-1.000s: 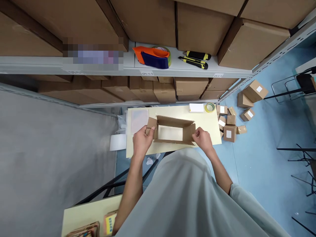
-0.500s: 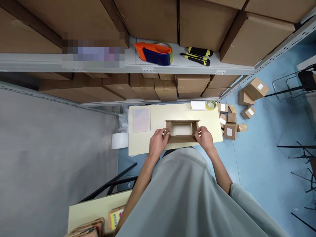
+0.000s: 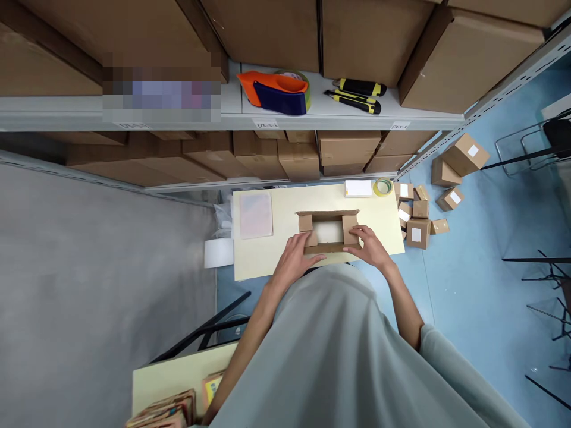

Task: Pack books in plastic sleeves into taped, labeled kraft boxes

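Note:
A small cardboard box [image 3: 329,248] stands on the cream table in front of me. Its short side flaps are folded inward over the opening, while the middle shows a pale inside. My left hand [image 3: 292,257] lies at the left end, fingers stretched onto the left flap [image 3: 306,223] and thumb spread along the near side. At the other end, my right hand [image 3: 371,247] touches the right flap [image 3: 350,229] with its fingers, the thumb apart by the near edge. Neither hand is closed round anything.
On the table [image 3: 285,205] lie a pinkish sheet [image 3: 256,215], a white box [image 3: 358,188] and a tape roll [image 3: 382,187]. The shelf above holds an orange-blue tape dispenser [image 3: 279,94], box cutters [image 3: 357,98] and large cartons. Small parcels [image 3: 418,233] sit on the floor at right.
Both side flaps have folded inward over the box opening. My fingers have gone from pinched at the box ends to stretched out on the flaps, with thumbs spread.

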